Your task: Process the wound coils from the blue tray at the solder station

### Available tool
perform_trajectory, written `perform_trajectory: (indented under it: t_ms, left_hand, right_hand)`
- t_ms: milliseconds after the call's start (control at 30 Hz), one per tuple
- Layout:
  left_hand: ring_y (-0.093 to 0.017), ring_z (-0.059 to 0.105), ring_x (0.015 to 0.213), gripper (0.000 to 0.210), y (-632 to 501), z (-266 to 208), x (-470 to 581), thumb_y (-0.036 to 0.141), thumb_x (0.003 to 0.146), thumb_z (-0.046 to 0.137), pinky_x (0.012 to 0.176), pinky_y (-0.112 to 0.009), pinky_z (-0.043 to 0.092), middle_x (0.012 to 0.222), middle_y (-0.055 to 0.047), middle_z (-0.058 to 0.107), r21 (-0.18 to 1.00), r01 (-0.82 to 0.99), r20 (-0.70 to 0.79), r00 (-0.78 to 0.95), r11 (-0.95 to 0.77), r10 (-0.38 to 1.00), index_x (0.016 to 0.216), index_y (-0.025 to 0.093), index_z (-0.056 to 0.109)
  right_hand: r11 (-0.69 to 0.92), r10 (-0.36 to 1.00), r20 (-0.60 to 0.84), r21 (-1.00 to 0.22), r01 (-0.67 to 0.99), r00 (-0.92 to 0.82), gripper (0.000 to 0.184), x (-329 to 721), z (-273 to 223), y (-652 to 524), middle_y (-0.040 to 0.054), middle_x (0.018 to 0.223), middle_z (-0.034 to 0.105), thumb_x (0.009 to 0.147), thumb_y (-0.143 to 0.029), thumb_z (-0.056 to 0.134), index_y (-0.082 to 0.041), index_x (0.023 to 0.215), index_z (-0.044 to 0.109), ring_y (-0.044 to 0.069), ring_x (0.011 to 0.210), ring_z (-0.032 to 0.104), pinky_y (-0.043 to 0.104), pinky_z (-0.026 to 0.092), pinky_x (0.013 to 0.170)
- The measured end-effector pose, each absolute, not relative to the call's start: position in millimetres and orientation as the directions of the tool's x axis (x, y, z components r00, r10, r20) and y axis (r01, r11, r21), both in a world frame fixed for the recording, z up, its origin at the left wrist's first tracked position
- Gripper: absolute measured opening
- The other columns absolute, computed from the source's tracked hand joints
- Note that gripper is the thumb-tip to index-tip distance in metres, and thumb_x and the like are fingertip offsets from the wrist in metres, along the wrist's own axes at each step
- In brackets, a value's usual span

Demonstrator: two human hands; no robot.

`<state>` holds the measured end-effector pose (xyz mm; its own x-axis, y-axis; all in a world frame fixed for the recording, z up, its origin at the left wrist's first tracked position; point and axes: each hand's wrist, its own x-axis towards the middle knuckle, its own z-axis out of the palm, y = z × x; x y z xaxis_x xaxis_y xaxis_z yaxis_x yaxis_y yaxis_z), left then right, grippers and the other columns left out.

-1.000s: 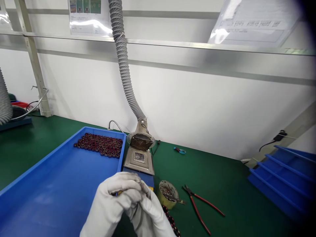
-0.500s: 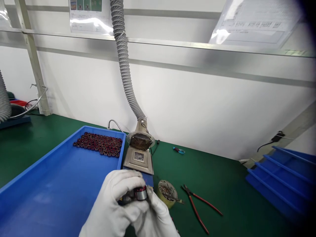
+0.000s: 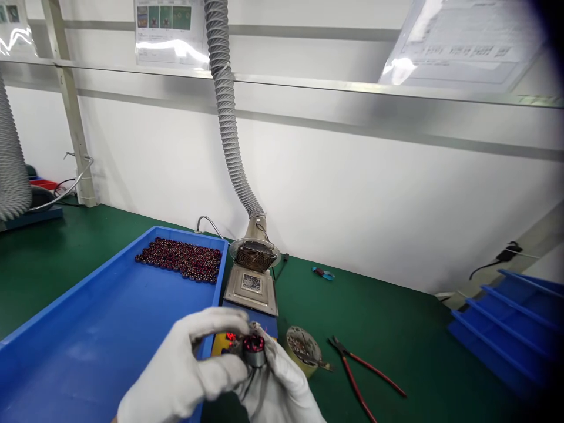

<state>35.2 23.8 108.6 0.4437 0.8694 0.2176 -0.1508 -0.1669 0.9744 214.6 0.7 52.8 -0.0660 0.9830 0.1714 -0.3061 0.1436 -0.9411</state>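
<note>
My right hand (image 3: 286, 376), in a white glove, is closed on a small motor stator (image 3: 254, 352). The stator has red windings on top, a grey metal side and dark wires hanging below. Just left of it, my left hand (image 3: 185, 364), also gloved in white, curves with thumb and fingers apart; a gap shows between them. Behind the hands stands a heating plate unit (image 3: 259, 314) with a square, speckled metal window and a lit red display, partly covered by my left hand. A round tin (image 3: 304, 352) of grey bits sits to the right.
A long blue tray (image 3: 110, 311) on the left holds many small dark-red wound parts (image 3: 180, 258) at its far end. Red-handled pliers (image 3: 352, 370) and small blue cutters (image 3: 323, 274) lie on the green table. Blue bins (image 3: 506, 323) are stacked right. A grey hose (image 3: 229, 129) hangs above.
My left hand has loosened and drawn left from the stator, its fingers spreading. The stator now sits upright in my right hand, its red top and wires showing. The view has shifted slightly.
</note>
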Motion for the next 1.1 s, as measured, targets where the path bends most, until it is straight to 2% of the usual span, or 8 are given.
perform_trajectory:
  t_ms: [167, 333, 500, 700, 833, 933, 1000, 1100]
  left_hand:
    - [-0.016, 0.062, 0.070, 0.015, 16.1, 109.0, 43.3, 0.007, 0.061, 0.061, 0.061, -0.020, 0.048, 0.076, -0.003, 0.067, 0.923, -0.373, 0.285, 0.493, -0.097, 0.822, 0.059, 0.019, 0.069]
    - [-0.017, 0.063, 0.074, 0.004, 16.9, 109.2, 38.7, 0.016, 0.059, 0.068, 0.062, -0.021, 0.049, 0.075, -0.003, 0.068, 0.837, -0.546, 0.210, 0.280, -0.024, 0.937, 0.057, 0.019, 0.068]
    - [-0.019, 0.062, 0.080, 0.020, 14.3, 121.6, 33.6, 0.005, 0.056, 0.062, 0.059, -0.020, 0.049, 0.090, -0.004, 0.067, 0.981, -0.184, 0.139, 0.463, -0.059, 0.876, 0.066, 0.021, 0.070]
    - [-0.019, 0.060, 0.085, 0.013, 7.6, 120.2, 32.8, 0.014, 0.065, 0.062, 0.075, -0.023, 0.049, 0.073, -0.002, 0.067, 0.859, -0.311, 0.498, 0.330, -0.406, 0.802, 0.062, 0.023, 0.070]
    - [-0.018, 0.059, 0.094, 0.020, 14.1, 112.0, 33.7, 0.014, 0.063, 0.068, 0.079, -0.020, 0.048, 0.095, 0.001, 0.068, 0.907, -0.257, 0.392, 0.226, -0.334, 0.892, 0.077, 0.028, 0.072]
    - [-0.021, 0.062, 0.086, 0.029, 17.2, 107.8, 45.7, 0.017, 0.061, 0.069, 0.075, -0.024, 0.050, 0.088, -0.004, 0.070, 0.977, -0.205, 0.150, 0.441, -0.064, 0.885, 0.090, 0.021, 0.071]
    - [-0.019, 0.063, 0.074, 0.018, 17.0, 104.2, 55.6, 0.024, 0.064, 0.068, 0.070, -0.024, 0.050, 0.074, -0.005, 0.070, 0.950, -0.304, 0.109, 0.524, 0.066, 0.844, 0.080, 0.016, 0.072]
    - [-0.016, 0.064, 0.070, 0.010, 16.9, 98.4, 62.8, 0.026, 0.063, 0.072, 0.069, -0.021, 0.050, 0.072, -0.004, 0.071, 0.816, -0.572, 0.162, 0.372, 0.088, 0.914, 0.066, 0.016, 0.071]
  right_hand:
    - [0.171, 0.976, 0.204, -0.935, -0.311, -0.078, 0.027, 204.2, 62.1, -1.5, 0.0028, 0.067, 0.068, 0.066, -0.047, 0.075, -0.023, 0.077, 0.070, 0.020, 0.063, 0.065, 0.030, 0.053, 0.057]
    - [0.114, 0.982, 0.158, -0.931, -0.346, -0.103, 0.025, 202.4, 64.2, -2.7, 0.0041, 0.066, 0.068, 0.062, -0.043, 0.079, -0.023, 0.074, 0.072, 0.020, 0.060, 0.064, 0.032, 0.054, 0.059]
    - [0.181, 0.981, 0.155, -0.950, -0.255, 0.117, 0.023, 217.0, 45.7, -1.6, 0.0053, 0.064, 0.067, 0.066, -0.042, 0.076, -0.021, 0.074, 0.071, 0.019, 0.056, 0.063, 0.026, 0.052, 0.045]
    - [0.359, 0.901, 0.283, -0.913, -0.196, 0.329, 0.028, 186.0, 47.5, -14.5, 0.0066, 0.081, 0.068, 0.063, -0.033, 0.079, -0.020, 0.084, 0.065, 0.022, 0.070, 0.065, 0.029, 0.055, 0.058]
    - [0.641, 0.514, 0.623, -0.735, 0.219, 0.590, 0.019, 156.2, 57.0, -25.3, 0.0060, 0.094, 0.065, 0.070, -0.020, 0.073, -0.022, 0.084, 0.061, 0.022, 0.083, 0.063, 0.028, 0.054, 0.066]
    - [0.610, 0.265, 0.878, -0.473, 0.636, 0.398, 0.026, 149.9, 56.9, -28.1, 0.0037, 0.101, 0.063, 0.073, -0.007, 0.064, -0.026, 0.091, 0.063, 0.022, 0.090, 0.061, 0.033, 0.051, 0.075]
    - [0.553, 0.201, 0.945, -0.327, 0.766, 0.259, 0.036, 150.6, 54.5, -28.5, 0.0024, 0.103, 0.063, 0.073, -0.003, 0.060, -0.029, 0.098, 0.063, 0.023, 0.090, 0.060, 0.036, 0.050, 0.078]
    - [0.527, 0.186, 0.944, -0.330, 0.783, 0.272, 0.042, 152.9, 51.3, -29.4, 0.0019, 0.102, 0.063, 0.069, -0.003, 0.060, -0.031, 0.101, 0.062, 0.024, 0.089, 0.060, 0.038, 0.051, 0.076]
